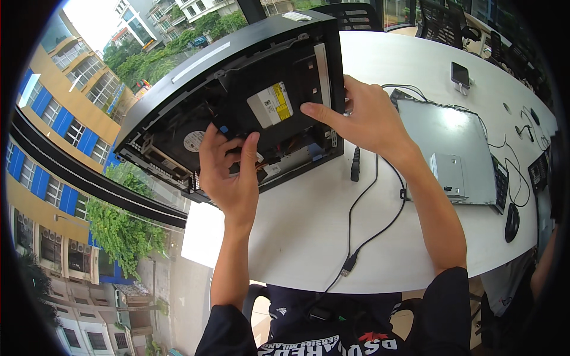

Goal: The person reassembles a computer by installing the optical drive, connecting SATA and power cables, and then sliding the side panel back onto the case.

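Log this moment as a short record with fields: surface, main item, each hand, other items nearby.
surface: white table
main item: open black computer case, lying on the table's left end, insides facing up
drive: black optical drive with a white and yellow label, inside the case
left hand: left hand at the case's near edge, fingers curled among the cables
right hand: right hand with fingers pressed on the drive
nearby: black cable; grey side panel; black mouse; phone

black computer case [178, 113], white-and-yellow drive label [270, 104], white table [309, 219]
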